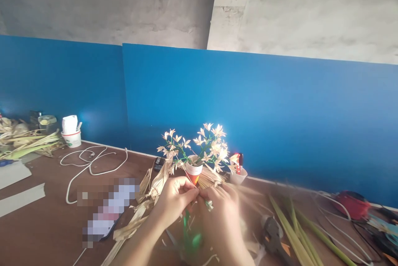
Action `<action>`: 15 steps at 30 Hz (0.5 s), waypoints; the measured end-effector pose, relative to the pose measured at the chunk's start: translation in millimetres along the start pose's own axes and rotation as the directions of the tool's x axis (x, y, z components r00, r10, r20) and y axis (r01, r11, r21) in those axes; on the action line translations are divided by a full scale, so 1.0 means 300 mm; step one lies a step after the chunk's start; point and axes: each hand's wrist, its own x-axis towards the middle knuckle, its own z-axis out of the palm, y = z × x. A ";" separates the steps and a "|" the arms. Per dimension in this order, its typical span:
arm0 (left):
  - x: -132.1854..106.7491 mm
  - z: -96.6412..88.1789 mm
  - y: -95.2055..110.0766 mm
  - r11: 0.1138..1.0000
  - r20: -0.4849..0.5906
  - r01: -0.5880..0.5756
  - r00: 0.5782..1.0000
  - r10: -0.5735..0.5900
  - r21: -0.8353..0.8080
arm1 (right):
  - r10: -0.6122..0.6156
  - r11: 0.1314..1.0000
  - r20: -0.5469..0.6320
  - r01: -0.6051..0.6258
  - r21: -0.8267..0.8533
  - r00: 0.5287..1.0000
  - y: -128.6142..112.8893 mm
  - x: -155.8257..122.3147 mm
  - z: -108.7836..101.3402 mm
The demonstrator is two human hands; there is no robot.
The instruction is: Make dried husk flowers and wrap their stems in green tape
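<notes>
My left hand (178, 199) and my right hand (220, 212) meet at the fingertips, thumbs and forefingers pinched together. What lies between the fingers is too small and hidden to name; a thin line runs up from them. A small pale-green piece (209, 205) sticks out by the right fingers. Below the hands hangs a narrow green strip (185, 221), with a blurred green spot beside it. Just beyond, white flowers on green stems (216, 147) stand in a stack of paper cups (194, 169).
Dried husks (160, 181) lie left of the cups. A white cup (239, 176) with a red object stands behind. At right are a dark glue-gun-like tool (275, 239), green leaves (295, 226) and cords. At left lie a phone (110, 212), a white cable (90, 166) and a paper tub (72, 138).
</notes>
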 end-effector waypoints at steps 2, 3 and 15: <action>0.006 -0.008 -0.008 1.000 0.044 0.009 0.999 -0.009 -0.011 | -0.063 0.998 -0.078 0.061 -0.024 0.995 0.007 -0.001 0.009; 0.009 -0.014 -0.012 1.000 0.074 0.011 0.997 -0.009 -0.024 | -0.083 0.996 -0.103 0.081 -0.027 0.991 0.010 0.000 0.009; -0.006 -0.012 0.003 0.995 0.067 -0.085 0.994 0.089 -0.052 | -0.039 0.999 -0.136 0.037 -0.012 0.990 0.020 -0.007 0.017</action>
